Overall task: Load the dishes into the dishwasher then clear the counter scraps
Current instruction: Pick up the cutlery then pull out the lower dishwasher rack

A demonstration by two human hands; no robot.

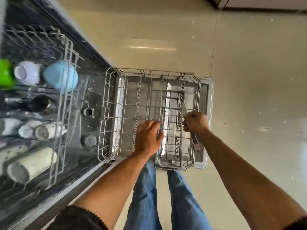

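Note:
The lower dishwasher rack (108,113) is pulled out over the open door, with a wire cutlery basket (172,127) in its right half. My left hand (147,138) reaches into the rack and holds a thin utensil (163,120) at the basket's left edge. My right hand (196,122) grips a knife (193,138) by its middle, blade pointing away, over the basket's right side. The upper rack (63,113) on the left carries a blue bowl (61,77), a white bowl (27,73), a green cup (5,73), a dark cup (41,103) and white mugs (29,165).
The open dishwasher door (206,122) lies under the lower rack above a beige tiled floor (257,80). My legs in blue jeans (144,196) stand right at the door's near edge. A dark cabinet base (249,9) runs along the far right.

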